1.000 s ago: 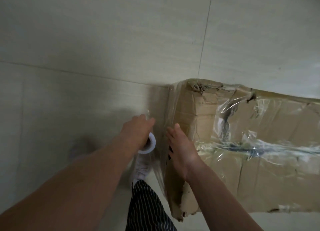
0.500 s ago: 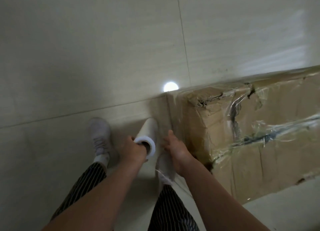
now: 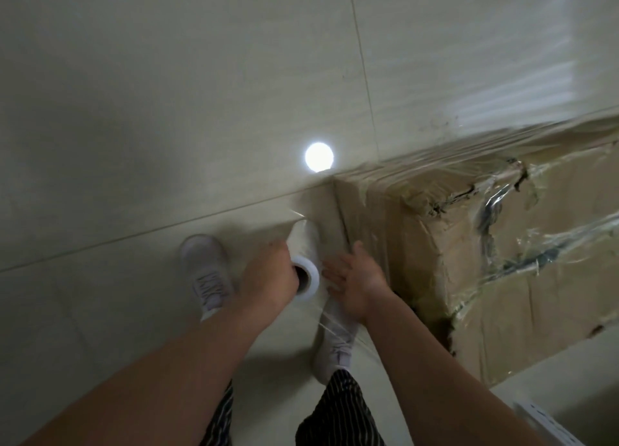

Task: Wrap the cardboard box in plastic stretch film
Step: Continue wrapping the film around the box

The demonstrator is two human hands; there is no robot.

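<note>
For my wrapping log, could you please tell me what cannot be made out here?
Head view:
- cardboard box: right end cut off by frame edge.
- left hand: grip partly hidden by film roll.
- right hand: contact with stretch film unclear; too transparent.
- right shoe: partly behind right hand.

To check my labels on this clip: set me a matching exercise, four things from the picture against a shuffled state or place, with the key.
Things:
1. left hand
2. right hand
3. cardboard box
4. film roll

States or places:
a. torn at its top corner, partly wrapped
b. fingers spread, holding nothing
c. between the two hands
d. grips the roll's near end

Pairs: 1-d, 2-b, 3-a, 4-c
</note>
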